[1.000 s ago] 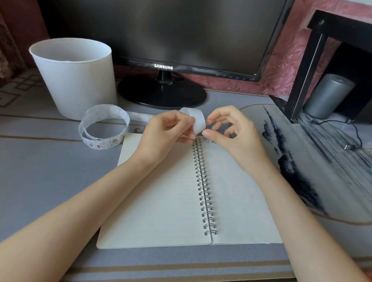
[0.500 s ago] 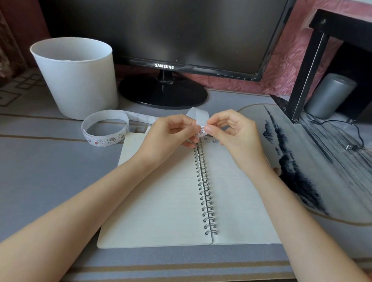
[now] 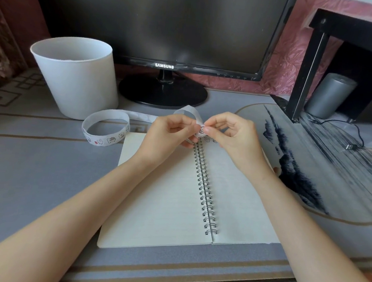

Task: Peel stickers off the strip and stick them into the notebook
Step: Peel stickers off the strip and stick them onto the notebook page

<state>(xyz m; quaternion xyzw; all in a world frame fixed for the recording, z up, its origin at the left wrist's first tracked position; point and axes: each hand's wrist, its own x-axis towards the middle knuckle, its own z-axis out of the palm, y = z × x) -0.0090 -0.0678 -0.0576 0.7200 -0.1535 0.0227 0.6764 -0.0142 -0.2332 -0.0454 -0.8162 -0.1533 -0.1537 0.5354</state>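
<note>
Left hand [image 3: 169, 135]: grip closed, thumb and fingers pinching the free end of the sticker strip [image 3: 109, 140]. Right hand [image 3: 232, 136]: grip closed, thumb and forefinger pinching the same end from the right. The two hands meet above the far end of the notebook's spiral binding.

The strip's coil lies on the bench [image 3: 31, 172], just beyond the far left corner of the notebook [image 3: 164, 195], and a tail runs right, arching into a loop at the hands. The notebook lies open and flat. Small stickers [image 3: 207, 139] show at the far edge of its right page. A white bucket [image 3: 74, 74] and a monitor [image 3: 168, 26] stand farther back.
</note>
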